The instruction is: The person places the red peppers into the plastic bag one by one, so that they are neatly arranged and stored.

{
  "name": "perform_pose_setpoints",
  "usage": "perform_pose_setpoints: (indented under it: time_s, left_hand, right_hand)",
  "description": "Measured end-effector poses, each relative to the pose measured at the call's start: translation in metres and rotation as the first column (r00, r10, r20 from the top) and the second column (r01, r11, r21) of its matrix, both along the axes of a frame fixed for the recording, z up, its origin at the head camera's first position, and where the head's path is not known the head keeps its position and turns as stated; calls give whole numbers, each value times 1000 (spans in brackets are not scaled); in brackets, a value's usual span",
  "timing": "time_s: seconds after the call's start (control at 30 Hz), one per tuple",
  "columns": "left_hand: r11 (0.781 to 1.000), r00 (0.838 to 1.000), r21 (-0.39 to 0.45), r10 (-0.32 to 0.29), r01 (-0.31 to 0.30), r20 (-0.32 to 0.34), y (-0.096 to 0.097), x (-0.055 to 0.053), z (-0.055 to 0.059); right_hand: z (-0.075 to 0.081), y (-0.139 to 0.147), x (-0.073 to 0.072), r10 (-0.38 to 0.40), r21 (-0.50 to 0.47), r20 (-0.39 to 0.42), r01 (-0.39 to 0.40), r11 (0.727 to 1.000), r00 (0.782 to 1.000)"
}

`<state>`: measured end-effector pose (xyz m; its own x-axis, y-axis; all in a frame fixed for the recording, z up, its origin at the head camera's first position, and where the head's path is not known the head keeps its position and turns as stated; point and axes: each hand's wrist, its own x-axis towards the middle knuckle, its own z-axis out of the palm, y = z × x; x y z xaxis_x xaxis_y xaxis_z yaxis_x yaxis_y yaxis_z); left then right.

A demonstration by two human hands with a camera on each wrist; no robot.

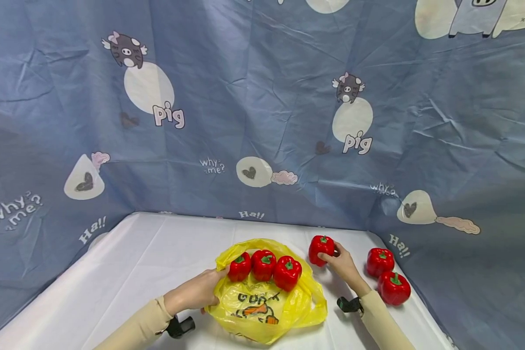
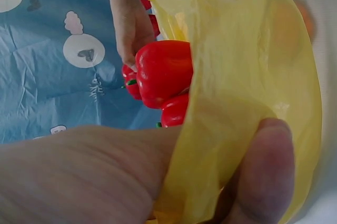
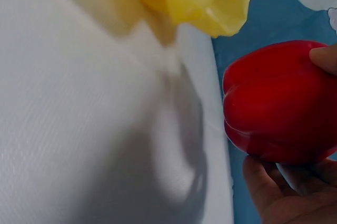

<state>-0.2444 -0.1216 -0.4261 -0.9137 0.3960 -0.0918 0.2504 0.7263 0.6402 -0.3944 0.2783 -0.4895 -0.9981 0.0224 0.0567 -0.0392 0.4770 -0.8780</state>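
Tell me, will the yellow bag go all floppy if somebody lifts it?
Probably: the yellow bag looks like thin plastic, full of creases. It might sag at the bottom, since three red peppers sit in its opening. Those look rounded and smooth, so they could roll if it tips.

Head view: high, facing forward and down — left hand [image 1: 199, 290], right hand [image 1: 343, 265], white surface [image 1: 157, 257] and blue backdrop [image 1: 253, 121] in frame. Left wrist view: turned sideways, close at the left hand, facing across the yellow bag [image 1: 257, 296] toward the right hand. Right wrist view: likewise sideways, close on one red pepper [image 3: 276, 105] — bag and backdrop common to all three.
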Motion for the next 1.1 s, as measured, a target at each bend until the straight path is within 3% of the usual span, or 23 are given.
perform_pose_setpoints:
  time_s: [0.33, 0.6, 0.9, 1.1]
  left_hand:
    - [1000, 1000, 6, 0, 0, 2, 0, 0, -1]
    - [1000, 1000, -2, 15, -15, 15, 1, 0, 1]
    - [1000, 1000, -10, 11, -11, 9, 1, -1, 1]
    - [1000, 1000, -11, 13, -13, 16, 1, -1, 0]
  right_hand:
    - [21, -10, 12, 25, -20, -45, -26, 999, 999]
    - [37, -19, 22, 87, -67, -88, -93, 993, 992]
    - [55, -35, 37, 142, -64, -173, -155, 986, 975]
    - [65, -48, 47, 183, -99, -186, -204, 974, 965]
